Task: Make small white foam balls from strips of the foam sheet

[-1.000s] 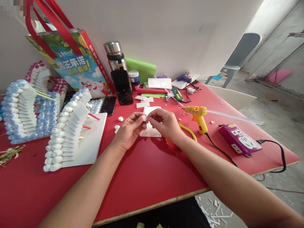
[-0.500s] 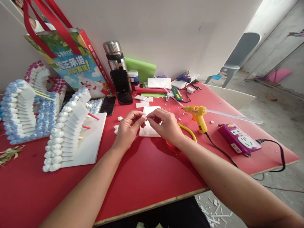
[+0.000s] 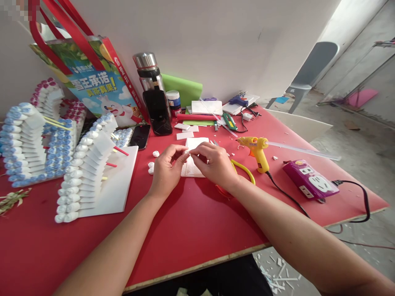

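Note:
Over a small stack of white paper sheets, both of my hands meet at a small white paper roll. My left hand pinches it between thumb and forefinger. The fingertips of my right hand close on its other side, and they partly hide it. Just left of my left hand lie a few finished-looking white paper rosettes. Beneath my right wrist is a tool with yellow and red handles, mostly covered by the hand.
On the left stand a white board model edged with white rosettes and a blue-and-white one. Behind are a gift bag, a flask and a phone. To the right lie a yellow glue gun and a purple power strip.
My fingers have shifted slightly around the white paper roll, and the right hand's fingers sit a little differently. Everything on the table stays put.

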Motion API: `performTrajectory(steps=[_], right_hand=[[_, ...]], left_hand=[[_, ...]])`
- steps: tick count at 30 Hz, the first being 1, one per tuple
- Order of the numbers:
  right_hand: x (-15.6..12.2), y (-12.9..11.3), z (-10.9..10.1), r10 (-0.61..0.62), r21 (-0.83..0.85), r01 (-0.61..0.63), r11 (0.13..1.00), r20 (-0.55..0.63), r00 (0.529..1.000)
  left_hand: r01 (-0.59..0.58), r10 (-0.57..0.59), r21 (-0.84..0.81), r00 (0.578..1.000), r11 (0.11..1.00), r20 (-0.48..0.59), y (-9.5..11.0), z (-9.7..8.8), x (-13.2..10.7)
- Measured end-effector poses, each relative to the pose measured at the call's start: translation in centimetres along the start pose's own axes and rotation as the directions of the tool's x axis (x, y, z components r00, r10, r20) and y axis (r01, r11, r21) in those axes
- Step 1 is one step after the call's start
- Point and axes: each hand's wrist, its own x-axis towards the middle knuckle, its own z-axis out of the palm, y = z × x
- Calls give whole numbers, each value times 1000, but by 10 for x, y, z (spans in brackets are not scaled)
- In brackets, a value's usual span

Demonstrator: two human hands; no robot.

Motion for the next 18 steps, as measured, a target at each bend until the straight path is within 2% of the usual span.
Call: performTrajectory(steps=[4,6,8,10,13,15,18], right_hand=[[-1,-5,-1,28,70,-28,997,0,1000],[0,-6,-2,114,176,-110,978,-15,993],[4,-5,-3,265,341,-254,905,13,964],[8,-3,-4,404,514,-383,768,76,912],[12,2,-5,497,685,-444,577,137,857],[13,4,-5,506,730,-445,519,157,848],[11,7,-4,471,730,-432,530,171,866]], left_hand=[[28,-28,0,999,1000,19,1,-1,1],[39,-38,-28,999,999,33,1,-1,1],[49,-48,-60,998,997,32,1,-1,2],[63,-61,-78,998,995,27,1,1,1],[80,-77,-84,996,993,42,3,2,1],[85,-81,-88,995,992,53,4,2,0],[92,-86,-92,994,992,68,6,1,0]])
